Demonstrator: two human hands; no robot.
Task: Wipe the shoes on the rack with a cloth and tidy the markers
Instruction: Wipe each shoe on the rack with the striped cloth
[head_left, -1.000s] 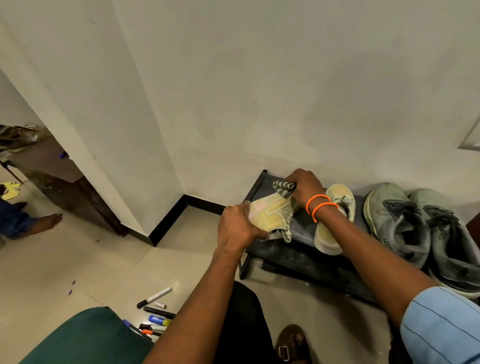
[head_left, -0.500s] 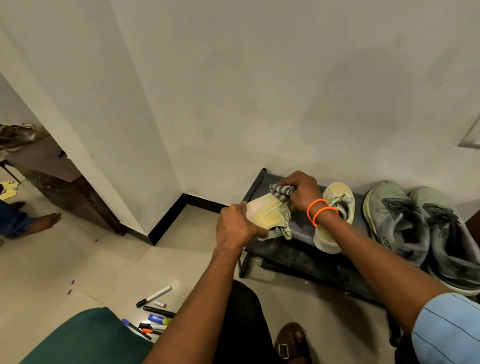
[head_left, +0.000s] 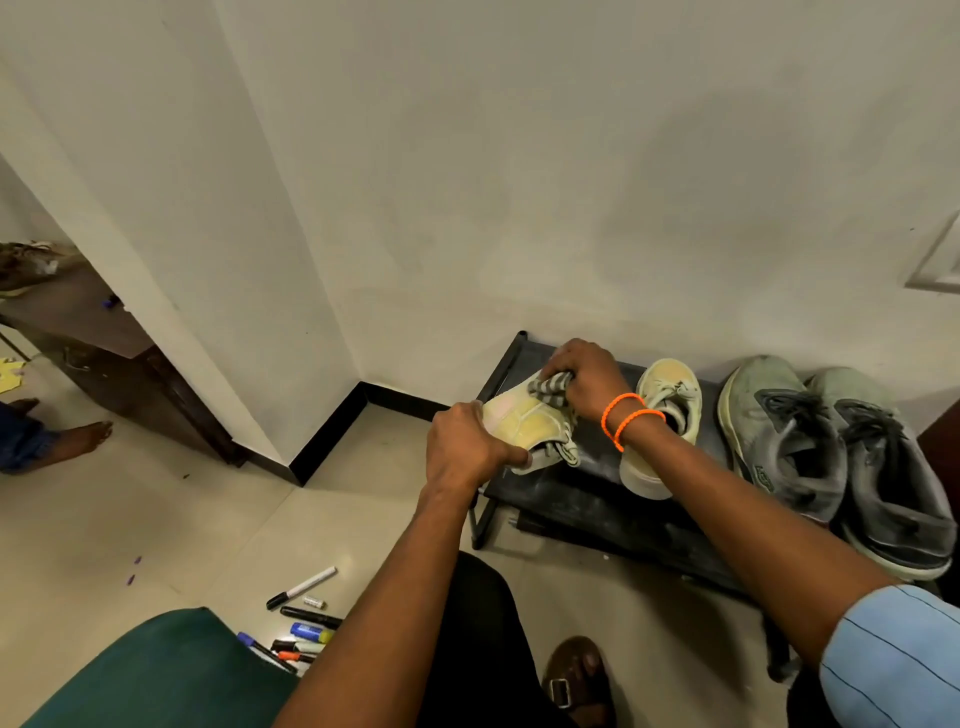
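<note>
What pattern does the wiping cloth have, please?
Grey and white stripes; the cloth shows in the head view.

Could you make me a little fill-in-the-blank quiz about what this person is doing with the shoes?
1. The left hand holds a pale ____ shoe over the black rack.
2. The right hand presses a striped ____ against that shoe.
3. The markers lie on the ____.
4. The right wrist wears two ____ bands.

Missing words: yellow; cloth; floor; orange
</note>
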